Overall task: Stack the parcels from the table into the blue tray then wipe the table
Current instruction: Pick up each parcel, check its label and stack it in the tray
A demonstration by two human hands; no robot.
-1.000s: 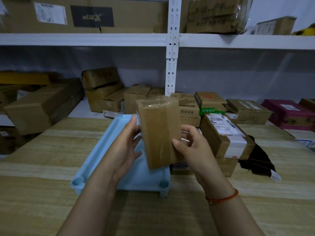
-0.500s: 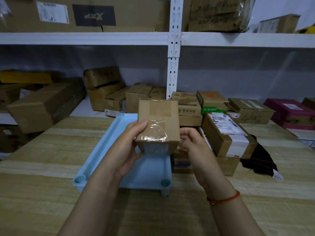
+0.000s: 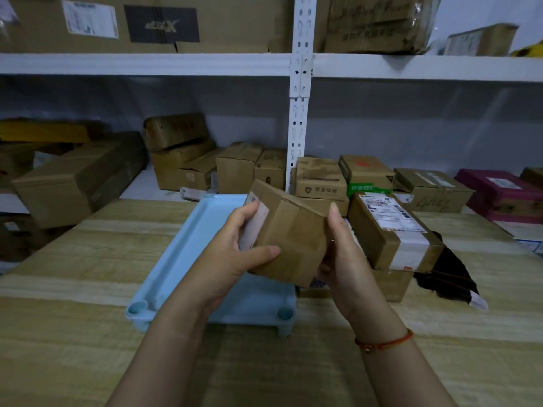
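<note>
A small brown cardboard parcel (image 3: 289, 240) is held tilted in the air between two bare hands, above the right half of a pale blue tray (image 3: 182, 254). The left hand (image 3: 235, 259) grips the parcel's left side, where a white label shows, with the thumb laid across the near face and the fingers curled round the far edge. The right hand (image 3: 342, 257) holds the right side, thumb pointing up along the edge and fingers wrapped underneath; a red cord bracelet (image 3: 385, 342) circles that wrist.

The tray sits on a light wooden table (image 3: 88, 333), with two round sockets at its near corners. The part of its floor that can be seen holds no parcels; the hands and parcel hide the rest.

Just right of the tray, a longer parcel with a white shipping label (image 3: 390, 230) lies tilted on top of another brown box (image 3: 388, 283). A dark cloth (image 3: 446, 277) lies on the table beside them.

Behind the table, a white metal shelf unit (image 3: 299, 98) holds many cardboard boxes, with a magenta box (image 3: 499, 192) at far right
</note>
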